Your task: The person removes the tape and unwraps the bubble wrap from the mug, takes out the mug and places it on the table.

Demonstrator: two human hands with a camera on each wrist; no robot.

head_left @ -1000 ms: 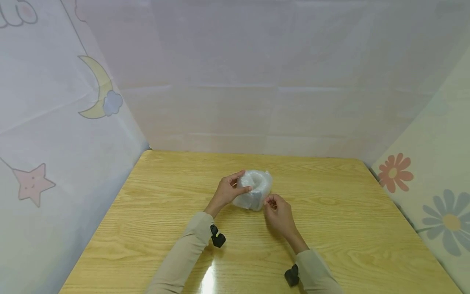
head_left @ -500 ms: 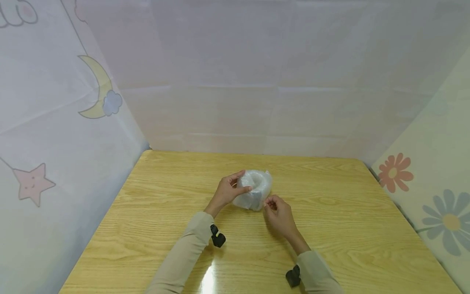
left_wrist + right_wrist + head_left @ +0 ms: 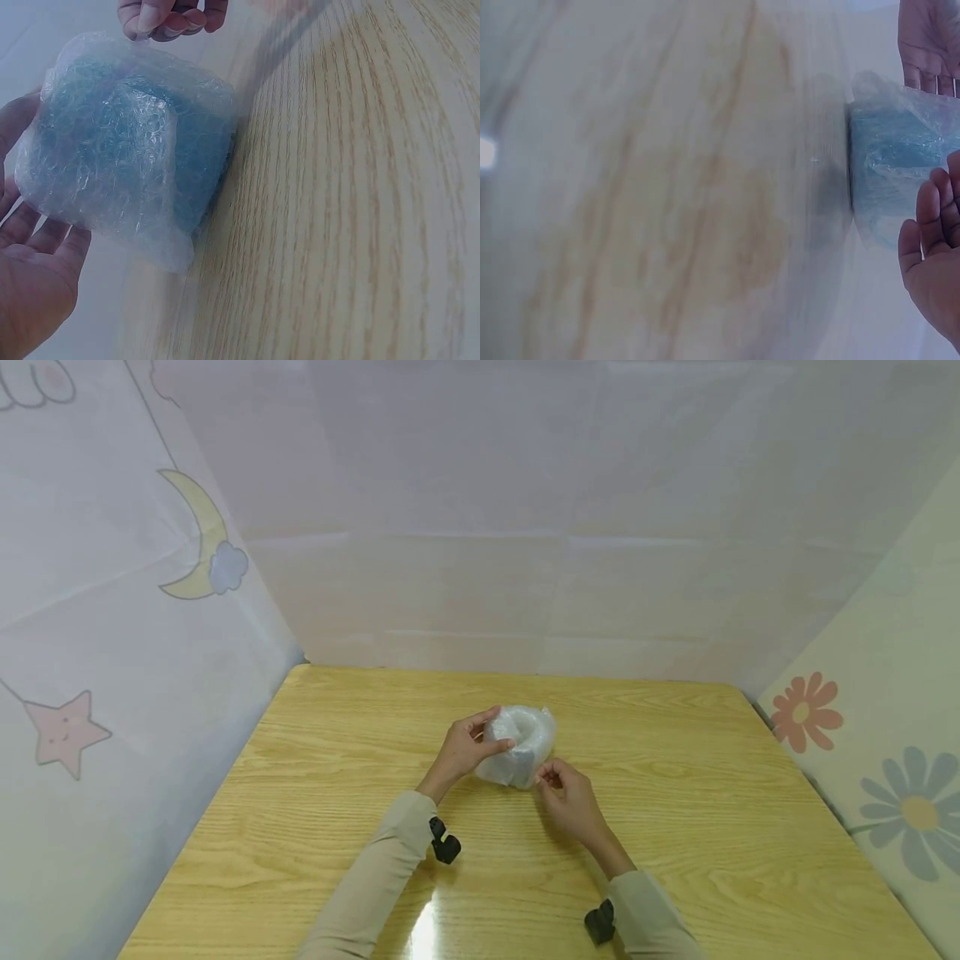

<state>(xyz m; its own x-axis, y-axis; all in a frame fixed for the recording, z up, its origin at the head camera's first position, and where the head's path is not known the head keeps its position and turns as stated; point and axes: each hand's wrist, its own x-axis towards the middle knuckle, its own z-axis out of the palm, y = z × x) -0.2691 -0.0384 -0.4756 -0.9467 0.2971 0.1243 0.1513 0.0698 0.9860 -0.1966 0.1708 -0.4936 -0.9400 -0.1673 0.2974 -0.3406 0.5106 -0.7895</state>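
A bundle in clear bubble wrap (image 3: 534, 745) rests on the wooden table, its top sunk into a hollow. Through the wrap in the left wrist view, a blue-green thing (image 3: 112, 135) shows, but its kind cannot be made out. My left hand (image 3: 457, 753) grips the bundle's left side, thumb over the near upper edge and fingers round the back. At the near right side, my right hand (image 3: 573, 802) has its fingers curled in. Its fingertips (image 3: 150, 19) pinch the edge of the wrap. Part of the right hand (image 3: 939, 262) shows in the right wrist view.
The wooden table (image 3: 337, 718) reaches to a pale cloth wall (image 3: 480, 568) at the back. Printed cloth walls stand left and right. Black mounts sit on the left cuff (image 3: 446, 848) and the right cuff (image 3: 600, 923).
My right hand has shifted very slightly left along the bundle's lower edge. The left hand and the bundle look the same.
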